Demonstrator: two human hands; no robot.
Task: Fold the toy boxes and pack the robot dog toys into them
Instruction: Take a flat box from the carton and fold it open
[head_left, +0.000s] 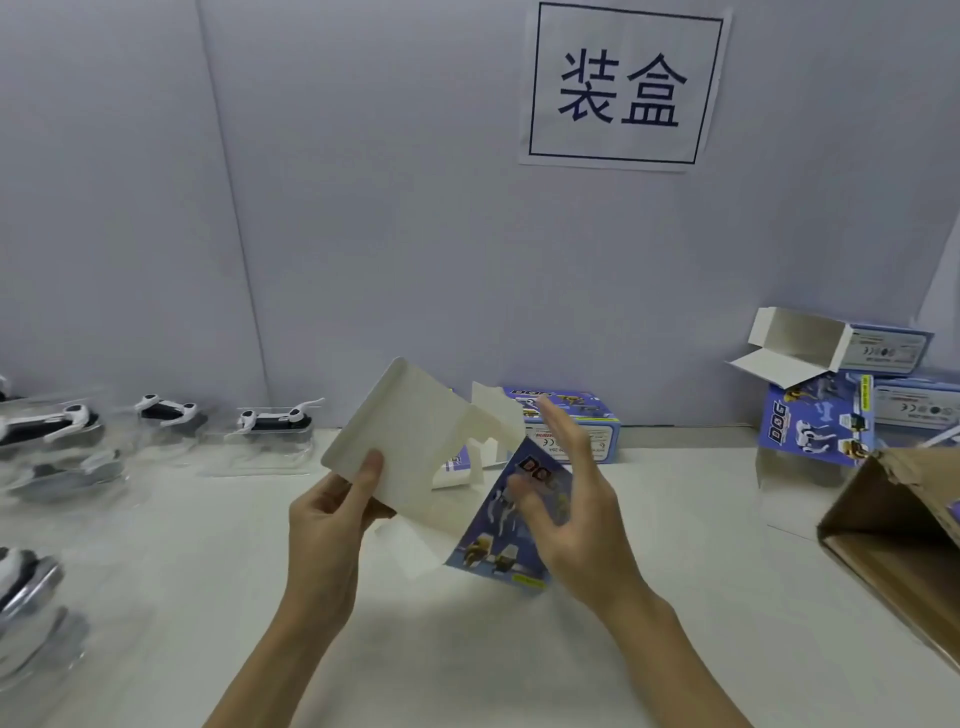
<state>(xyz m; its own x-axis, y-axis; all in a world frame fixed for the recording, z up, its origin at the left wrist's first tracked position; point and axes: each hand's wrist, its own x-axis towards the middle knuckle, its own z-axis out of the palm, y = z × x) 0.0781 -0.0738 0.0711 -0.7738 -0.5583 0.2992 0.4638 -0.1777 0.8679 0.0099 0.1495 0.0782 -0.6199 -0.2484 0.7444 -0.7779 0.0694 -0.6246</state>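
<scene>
1. A flat, unfolded toy box (441, 467) is held up above the white table (675, 545), between the two hands.
2. The left hand (327, 525) pinches the box at its lower left corner, thumb on the plain white inner face.
3. The right hand (566, 514) is on the box's right side; its fingers are spread and fairly straight against the printed blue panel, and I cannot tell whether they pinch it.
4. The box tilts, its long axis running from upper left to lower right, the white inside turned toward the camera and the blue printed panel at the lower right.
5. That blue panel bears the letters "DOG" and pictures of a toy dog.
6. Just behind the held box, a closed blue box (571, 421) lies on the table against the wall, also marked "DOG".
7. Well to the right of the held box is a stack of blue boxes (821, 421) with "DOG" printed on them; the top one is open at its end.
8. A brown cardboard carton (893, 525) sits at the far right.
9. To the left of the held box, robot dog toys (275, 415) lie in clear plastic trays.
10. Above the held box, a paper sign (623, 85) on the wall reads "装盒".
</scene>
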